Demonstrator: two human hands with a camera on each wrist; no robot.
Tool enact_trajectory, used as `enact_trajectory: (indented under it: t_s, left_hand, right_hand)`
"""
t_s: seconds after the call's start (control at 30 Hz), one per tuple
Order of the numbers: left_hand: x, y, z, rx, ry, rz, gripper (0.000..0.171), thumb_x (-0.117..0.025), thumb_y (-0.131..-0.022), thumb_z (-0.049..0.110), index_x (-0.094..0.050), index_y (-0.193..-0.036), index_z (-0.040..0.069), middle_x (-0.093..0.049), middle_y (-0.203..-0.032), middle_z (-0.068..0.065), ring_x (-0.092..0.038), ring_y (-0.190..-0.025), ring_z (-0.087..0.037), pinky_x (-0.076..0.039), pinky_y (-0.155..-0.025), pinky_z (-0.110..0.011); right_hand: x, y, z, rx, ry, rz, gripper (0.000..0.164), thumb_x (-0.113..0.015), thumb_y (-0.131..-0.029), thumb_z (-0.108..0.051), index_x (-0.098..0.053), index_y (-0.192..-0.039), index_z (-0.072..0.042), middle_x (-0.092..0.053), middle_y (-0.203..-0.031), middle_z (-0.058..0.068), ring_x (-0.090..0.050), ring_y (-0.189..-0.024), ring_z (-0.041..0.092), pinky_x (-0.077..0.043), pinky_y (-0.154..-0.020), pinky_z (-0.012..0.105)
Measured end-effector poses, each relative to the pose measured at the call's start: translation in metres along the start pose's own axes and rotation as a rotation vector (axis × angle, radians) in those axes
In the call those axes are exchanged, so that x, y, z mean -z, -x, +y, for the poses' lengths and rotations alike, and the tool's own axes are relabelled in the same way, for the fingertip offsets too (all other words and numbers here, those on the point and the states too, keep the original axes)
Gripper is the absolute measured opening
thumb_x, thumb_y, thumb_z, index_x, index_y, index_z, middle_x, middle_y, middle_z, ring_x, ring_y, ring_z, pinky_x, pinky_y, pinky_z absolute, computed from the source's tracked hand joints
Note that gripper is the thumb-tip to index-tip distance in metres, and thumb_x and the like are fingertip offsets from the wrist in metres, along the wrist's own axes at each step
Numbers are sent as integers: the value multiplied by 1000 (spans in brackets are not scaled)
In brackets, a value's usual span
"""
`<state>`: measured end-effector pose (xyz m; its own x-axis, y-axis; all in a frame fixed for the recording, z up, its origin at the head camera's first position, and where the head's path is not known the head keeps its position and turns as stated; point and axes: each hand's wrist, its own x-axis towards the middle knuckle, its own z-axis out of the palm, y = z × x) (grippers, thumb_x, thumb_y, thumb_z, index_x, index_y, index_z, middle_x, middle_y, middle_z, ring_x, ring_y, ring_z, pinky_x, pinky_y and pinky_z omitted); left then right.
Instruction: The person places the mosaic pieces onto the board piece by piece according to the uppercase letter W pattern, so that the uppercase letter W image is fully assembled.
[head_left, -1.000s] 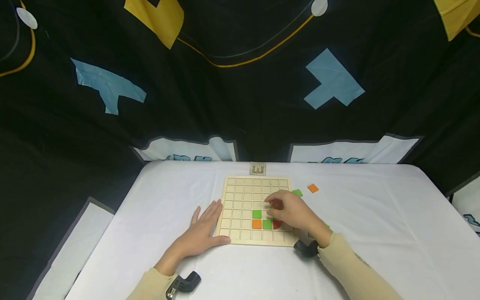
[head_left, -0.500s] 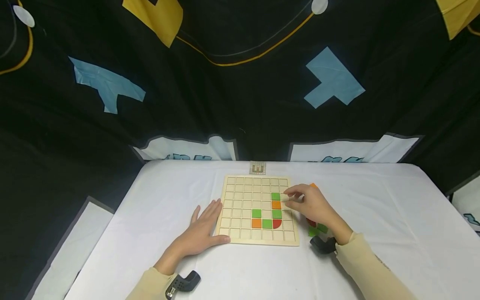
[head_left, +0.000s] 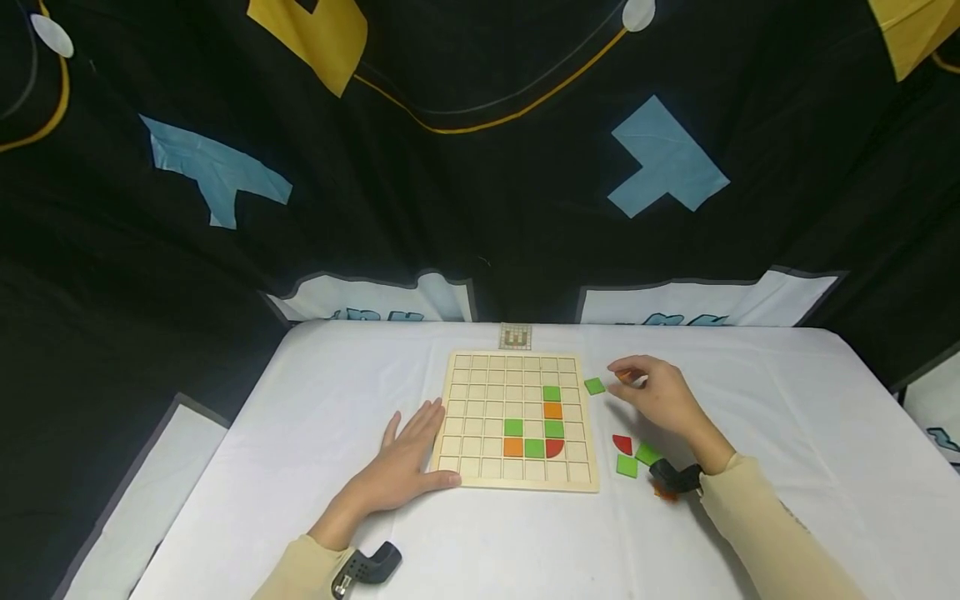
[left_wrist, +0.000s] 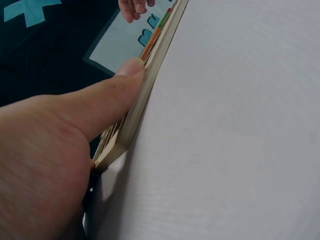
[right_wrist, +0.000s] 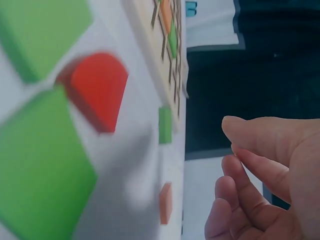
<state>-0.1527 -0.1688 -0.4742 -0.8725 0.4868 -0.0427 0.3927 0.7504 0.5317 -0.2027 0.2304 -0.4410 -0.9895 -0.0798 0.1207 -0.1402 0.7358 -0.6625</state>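
Right grip: A person's right grip (head_left: 654, 396) hangs above the white surface (head_left: 757, 400), holding nothing that shows, thumb and forefinger narrowed to a small gap.
Orange tile: Directly below those fingertips, a loose orange tile (right_wrist: 166, 202) lies on the surface, apparently untouched.
Grip's shift: Half a second ago the right grip hovered at the right edge of the wooden board (head_left: 487, 390); now it is over the loose orange tile, the tiles on the board unchanged. That suggests one placement is finished and the work has turned to the loose pieces.
Green tile: Just left of the grip, a single green tile (head_left: 595, 386) lies beside the board.
Loose cluster: Nearer the person than the grip, a red quarter-round (head_left: 622, 444) and two green squares (head_left: 627, 466) lie close together; an orange piece (head_left: 664, 495) is partly hidden by the wrist camera (head_left: 677, 477).
Seated tiles: Farther left of the grip, seven tiles (head_left: 552, 410) sit in the board's cells, tracing a hook.
Left grip: Across the board, the left grip (head_left: 405, 471) rests spread and empty, thumb on the near rim, likely steadying it.
Printed card: Far left of the right grip, beyond the board, lies a small gridded card (head_left: 516, 337), its brown figure too small to read.
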Motion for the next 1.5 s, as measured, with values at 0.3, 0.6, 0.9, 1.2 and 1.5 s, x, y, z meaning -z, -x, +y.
enact_trajectory:
  t_s: [0.3,0.6,0.9,1.2,1.5]
  left_hand:
    - [-1,0,-1,-2,1,6,109,-68,-87,61,-16,-158,-3,-10,-167,-14,-5,-155,-31,10,-119,-59]
    - [-1,0,-1,1,1,9,109,-68,-87,61,-16,-158,-3,-10,-167,-14,-5,-155,-30,10,-119,-59]
    - [-1,1,0,3,3,8,109,-68,-87,60,-17,-158,-3,-10,-167,-14,-5,-155,-30,10,-119,-59]
    - [-1,1,-1,7,7,10,109,-68,-86,61,-16,-159,-2,-10,-167,-14,-5,-155,-30,10,-119,-59]
    - [0,1,0,0,7,10,108,-67,-87,61,-17,-158,-3,-10,-167,-14,-5,-155,-30,10,-119,-58]
  right_hand:
    - [6,-8,17,-83,1,0,36,-74,-90,-15,-68,-123,-2,-70,-111,17,-60,-103,33,-51,-74,34]
    - [7,-16,27,-140,-9,-37,40,-73,-91,-17,-66,-126,0,-65,-118,22,-57,-103,34,-51,-71,31]
    - [4,-24,35,-192,4,-75,43,-71,-91,-10,-62,-131,2,-63,-122,23,-54,-100,32,-52,-81,33]
    - [2,-30,43,-136,57,-132,37,-65,-94,-3,-63,-131,3,-62,-126,23,-53,-102,34,-51,-94,46]
    - [3,-31,44,-142,88,-162,34,-63,-95,-3,-65,-128,1,-59,-127,26,-53,-109,38,-47,-100,54]
